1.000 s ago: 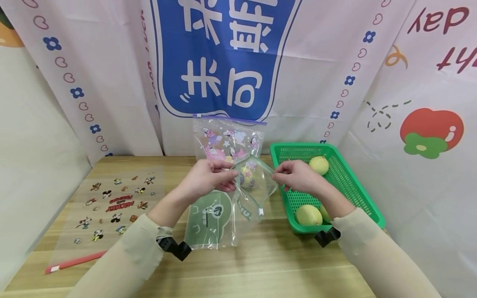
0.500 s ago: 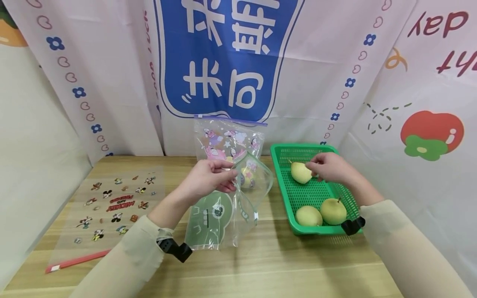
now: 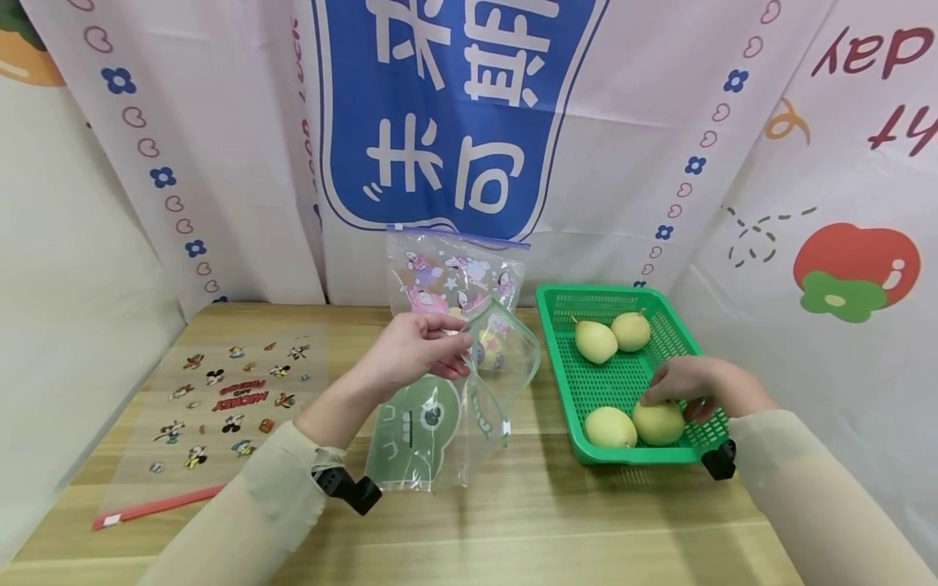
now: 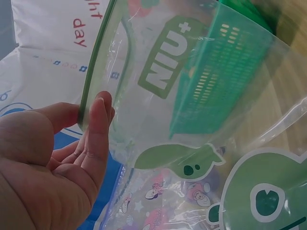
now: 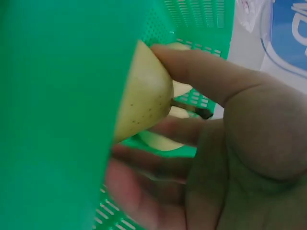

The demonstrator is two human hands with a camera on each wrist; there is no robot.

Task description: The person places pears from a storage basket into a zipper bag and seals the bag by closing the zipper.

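My left hand (image 3: 421, 352) pinches the green-edged mouth of a clear zip bag (image 3: 506, 358) between thumb and fingers. The bag's mouth gapes, and its white slider hangs at the right. A green cartoon face and "NIU+" lettering (image 4: 165, 57) are printed on it. Over at the green basket (image 3: 560, 382), my right hand (image 3: 699, 387) has thumb and fingers around the near right pear (image 3: 658, 423). That pear (image 5: 146, 91) still sits low in the basket, its stem toward my palm in the right wrist view. Another pear (image 3: 610, 427) lies beside it, with two more pears (image 3: 595, 342) farther back.
Behind the green bag, a purple-zip bag (image 3: 454, 273) with pink cartoon prints leans against the printed cloth wall. Flat on the left of the wooden table (image 3: 469, 529) lies a Mickey-print bag (image 3: 234, 399) with a red zip strip (image 3: 157, 509).
My right hand has let go of the bag's edge and moved right and down into the basket, onto a pear. The left hand keeps its pinch on the bag.
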